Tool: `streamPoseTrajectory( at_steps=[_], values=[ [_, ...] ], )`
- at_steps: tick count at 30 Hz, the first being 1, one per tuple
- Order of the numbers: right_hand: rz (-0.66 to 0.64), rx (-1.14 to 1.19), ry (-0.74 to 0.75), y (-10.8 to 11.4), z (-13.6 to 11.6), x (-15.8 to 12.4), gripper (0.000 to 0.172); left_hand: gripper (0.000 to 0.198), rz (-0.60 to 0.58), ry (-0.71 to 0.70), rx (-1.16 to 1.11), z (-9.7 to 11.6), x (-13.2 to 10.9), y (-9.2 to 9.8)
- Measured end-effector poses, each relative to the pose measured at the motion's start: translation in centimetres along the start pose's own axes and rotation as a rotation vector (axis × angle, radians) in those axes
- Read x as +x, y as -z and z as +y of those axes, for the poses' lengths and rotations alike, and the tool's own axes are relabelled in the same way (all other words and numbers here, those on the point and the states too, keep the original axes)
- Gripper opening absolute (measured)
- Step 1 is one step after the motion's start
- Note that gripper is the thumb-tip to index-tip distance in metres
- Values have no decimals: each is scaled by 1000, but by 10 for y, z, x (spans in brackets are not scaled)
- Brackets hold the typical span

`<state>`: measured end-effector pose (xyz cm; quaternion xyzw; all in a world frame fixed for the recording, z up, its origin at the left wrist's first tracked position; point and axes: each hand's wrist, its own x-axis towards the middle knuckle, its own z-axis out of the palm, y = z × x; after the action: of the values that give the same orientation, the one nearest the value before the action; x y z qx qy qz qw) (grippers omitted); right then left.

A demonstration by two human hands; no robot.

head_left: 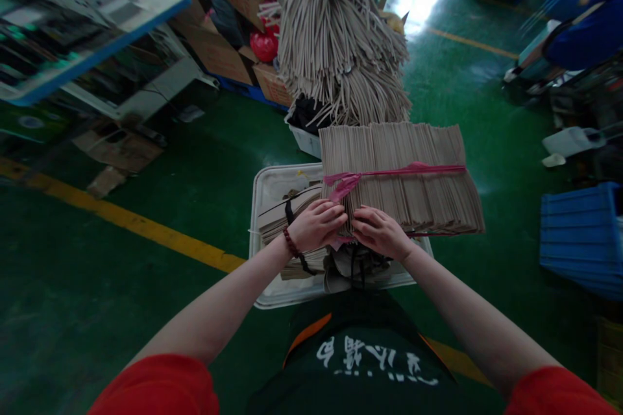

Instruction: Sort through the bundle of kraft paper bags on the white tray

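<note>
A large bundle of flat beige-grey pieces (pixel 403 198), stacked on edge and tied round with pink plastic strip (pixel 433 169), lies over the right part of a white plastic bin (pixel 260 201). My left hand (pixel 318 225) has its fingers curled on the near left corner of this bundle, just under the pink knot (pixel 344 187). Close beside it, my right hand (pixel 382 232) is closed against the bundle's near edge. My fingertips are partly hidden. Beneath my left wrist, a smaller bundle of beige pieces (pixel 272 220) with a black tie sits in the bin, with dark-tied pieces (pixel 357 266) nearer me.
Beyond the bin, a tall heap of grey strips (pixel 341 32) rises from another white container (pixel 306 139). Cardboard boxes (pixel 214 45) and a worktable (pixel 146 6) stand at the left. A blue crate (pixel 579 233) is on the green floor at the right.
</note>
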<state>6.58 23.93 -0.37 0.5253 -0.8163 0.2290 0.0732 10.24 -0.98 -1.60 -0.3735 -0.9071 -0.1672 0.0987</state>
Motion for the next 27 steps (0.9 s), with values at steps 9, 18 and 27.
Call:
streamPoseTrajectory(
  at_steps=[9,18,27],
  values=[
    [-45,-13,-12,9,0,-10,45,31,-11,-74,78,-2,11,1],
    [-57,-37,-45,13,2,-18,50,33,31,-39,44,-8,5,-6],
    [-34,-29,-50,11,5,-20,51,38,37,-25,-31,-12,0,-10]
  ],
)
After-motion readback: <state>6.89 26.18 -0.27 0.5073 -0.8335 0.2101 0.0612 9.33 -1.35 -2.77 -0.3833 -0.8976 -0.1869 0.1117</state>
